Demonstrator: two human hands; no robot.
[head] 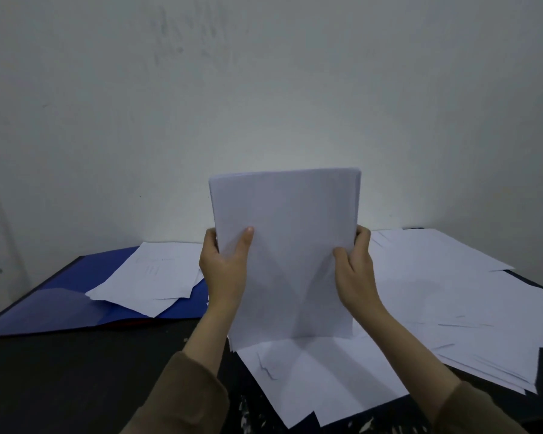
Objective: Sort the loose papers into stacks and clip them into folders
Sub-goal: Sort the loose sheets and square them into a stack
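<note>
A thick stack of white papers (289, 252) stands upright in the middle of the view, its lower edge over the sheets lying on the table. My left hand (224, 267) grips its left edge, thumb across the front. My right hand (354, 270) grips its right edge, fingers curled round it. An open blue folder (60, 302) lies flat at the left, with a few loose sheets (151, 274) on top of it.
A spread of loose white papers (451, 308) covers the right side of the dark table (76, 371). More sheets (310, 380) lie at the near edge below the stack. A pale wall rises right behind the table.
</note>
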